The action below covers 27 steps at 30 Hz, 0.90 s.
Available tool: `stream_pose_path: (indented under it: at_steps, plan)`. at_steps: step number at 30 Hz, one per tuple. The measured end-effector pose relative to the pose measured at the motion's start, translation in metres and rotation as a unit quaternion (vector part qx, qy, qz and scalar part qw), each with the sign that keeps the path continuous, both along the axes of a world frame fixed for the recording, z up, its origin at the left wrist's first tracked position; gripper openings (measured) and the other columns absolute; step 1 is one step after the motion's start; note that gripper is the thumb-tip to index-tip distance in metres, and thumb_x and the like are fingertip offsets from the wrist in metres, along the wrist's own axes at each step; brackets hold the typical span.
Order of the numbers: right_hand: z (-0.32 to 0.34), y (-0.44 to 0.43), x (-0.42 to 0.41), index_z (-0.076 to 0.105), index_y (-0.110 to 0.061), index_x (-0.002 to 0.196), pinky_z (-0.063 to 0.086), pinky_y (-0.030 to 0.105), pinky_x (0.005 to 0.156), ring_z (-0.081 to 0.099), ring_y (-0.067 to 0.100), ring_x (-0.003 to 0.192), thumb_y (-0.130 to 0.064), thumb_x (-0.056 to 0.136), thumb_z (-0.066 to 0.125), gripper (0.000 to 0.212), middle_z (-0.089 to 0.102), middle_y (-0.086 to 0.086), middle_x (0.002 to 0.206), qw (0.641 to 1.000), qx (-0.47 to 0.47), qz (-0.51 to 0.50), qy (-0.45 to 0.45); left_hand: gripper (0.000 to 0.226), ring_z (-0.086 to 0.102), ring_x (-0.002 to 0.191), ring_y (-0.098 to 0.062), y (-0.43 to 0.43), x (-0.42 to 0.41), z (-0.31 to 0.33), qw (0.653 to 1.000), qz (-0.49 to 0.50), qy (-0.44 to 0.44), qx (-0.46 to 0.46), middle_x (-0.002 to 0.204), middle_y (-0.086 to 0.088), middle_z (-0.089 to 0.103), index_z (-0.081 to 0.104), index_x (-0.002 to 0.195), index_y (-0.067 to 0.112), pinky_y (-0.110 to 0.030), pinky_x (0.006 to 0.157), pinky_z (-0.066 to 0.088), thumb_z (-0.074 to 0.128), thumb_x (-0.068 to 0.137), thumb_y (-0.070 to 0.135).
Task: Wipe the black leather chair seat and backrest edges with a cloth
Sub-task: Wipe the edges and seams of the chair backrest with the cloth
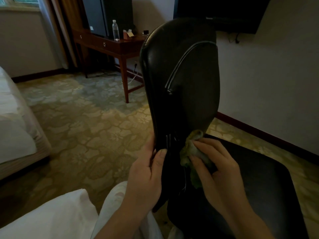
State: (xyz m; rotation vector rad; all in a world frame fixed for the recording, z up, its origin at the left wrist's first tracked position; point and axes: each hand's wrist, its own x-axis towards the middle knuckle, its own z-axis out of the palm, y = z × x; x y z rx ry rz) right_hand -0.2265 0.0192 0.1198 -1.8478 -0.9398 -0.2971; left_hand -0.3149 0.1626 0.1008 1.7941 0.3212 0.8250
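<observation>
The black leather backrest [181, 69] stands upright at the centre, seen nearly edge-on, with a stitched seam curving down it. The black seat [259, 183] spreads out at the lower right. My left hand [146, 175] grips the lower left edge of the backrest, thumb on the front face. My right hand [219, 168] holds a crumpled green-and-white cloth [191, 149] and presses it against the backrest near where it meets the seat.
A wooden desk [110, 44] with a water bottle [115, 31] and a small box stands at the back. A bed edge [15, 128] lies at the left and a white pillow [51, 216] at the bottom left. A television [221, 11] hangs on the wall. Patterned carpet covers the floor.
</observation>
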Motion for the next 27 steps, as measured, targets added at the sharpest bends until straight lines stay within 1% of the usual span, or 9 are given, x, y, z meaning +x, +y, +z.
stream_pose_path:
  at_steps: [2,4,8,11,13,18,23,25,27]
  plan:
    - [-0.008,-0.005,-0.001,0.062,-0.03,0.118,0.051,0.023,0.09,0.058,0.008,0.113,-0.03,0.087,0.057,0.031,0.056,-0.017,0.121,1.0,-0.002,0.002,0.027,0.045,0.049,0.122,0.016,-0.001,0.001,0.001,1.0,-0.001,-0.002,-0.003,0.132,0.04,0.051,0.036,0.142,0.047,-0.002,0.091,0.039,0.041,0.097,0.043]
    - [-0.007,-0.003,-0.001,0.062,-0.029,0.118,0.05,0.018,0.089,0.058,0.005,0.112,-0.025,0.088,0.06,0.03,0.057,-0.014,0.119,1.0,-0.006,-0.004,0.015,0.044,0.05,0.119,0.018,-0.002,0.001,0.0,1.0,0.0,-0.004,-0.004,0.126,0.044,0.052,0.036,0.141,0.047,-0.002,0.09,0.039,0.04,0.097,0.044]
    - [0.011,0.008,-0.001,0.065,-0.018,0.119,0.043,0.007,0.088,0.055,-0.003,0.109,-0.014,0.089,0.065,0.03,0.059,-0.009,0.116,0.999,0.011,-0.018,-0.027,0.05,0.051,0.11,0.023,-0.004,0.002,-0.003,1.0,0.003,-0.008,0.009,0.117,0.051,0.052,0.038,0.149,0.03,0.001,0.082,0.039,0.04,0.1,0.039]
    - [0.018,0.013,0.0,0.065,-0.018,0.119,0.041,0.005,0.089,0.054,-0.005,0.109,-0.015,0.089,0.064,0.03,0.059,-0.009,0.116,0.999,0.031,-0.01,-0.024,0.053,0.052,0.105,0.026,-0.004,0.002,-0.001,1.0,-0.001,-0.007,0.013,0.113,0.054,0.051,0.036,0.149,0.029,0.002,0.078,0.04,0.039,0.097,0.036]
    - [0.013,0.01,0.001,0.065,-0.02,0.119,0.042,0.007,0.09,0.054,-0.003,0.112,-0.018,0.09,0.061,0.03,0.058,-0.01,0.119,0.999,0.035,0.001,-0.011,0.054,0.051,0.104,0.027,-0.004,0.002,-0.001,1.0,-0.003,-0.006,0.018,0.113,0.055,0.05,0.035,0.15,0.028,0.002,0.078,0.04,0.039,0.097,0.036]
    - [-0.018,-0.005,0.004,0.065,-0.02,0.12,0.053,0.026,0.09,0.058,0.01,0.113,-0.021,0.088,0.059,0.032,0.057,-0.007,0.122,0.997,0.038,0.02,0.067,0.052,0.049,0.109,0.026,-0.004,0.003,-0.003,1.0,0.002,-0.005,0.011,0.115,0.054,0.05,0.037,0.15,0.022,0.002,0.082,0.039,0.041,0.1,0.036]
    - [-0.003,0.001,0.003,0.065,-0.021,0.118,0.048,0.014,0.087,0.058,0.005,0.108,-0.019,0.091,0.061,0.028,0.058,-0.009,0.116,1.0,0.013,0.0,0.016,0.047,0.05,0.096,0.031,-0.012,0.002,0.004,1.0,0.009,-0.007,0.004,0.1,0.059,0.05,0.035,0.143,0.032,0.004,0.075,0.039,0.038,0.096,0.033]
    - [0.006,0.006,0.003,0.066,-0.019,0.119,0.046,0.013,0.088,0.058,0.005,0.108,-0.016,0.091,0.063,0.028,0.059,-0.007,0.116,1.0,0.022,-0.001,0.002,0.043,0.05,0.094,0.032,-0.014,0.002,0.006,1.0,0.014,-0.001,-0.006,0.098,0.06,0.05,0.035,0.138,0.038,0.004,0.073,0.039,0.037,0.095,0.034]
    - [0.011,0.009,0.003,0.065,-0.021,0.121,0.046,0.013,0.089,0.057,0.005,0.109,-0.017,0.092,0.063,0.03,0.058,-0.008,0.116,1.0,0.031,0.0,0.004,0.042,0.051,0.097,0.029,-0.014,0.001,0.007,1.0,0.017,-0.002,-0.003,0.101,0.056,0.052,0.038,0.137,0.037,0.003,0.074,0.039,0.038,0.095,0.035]
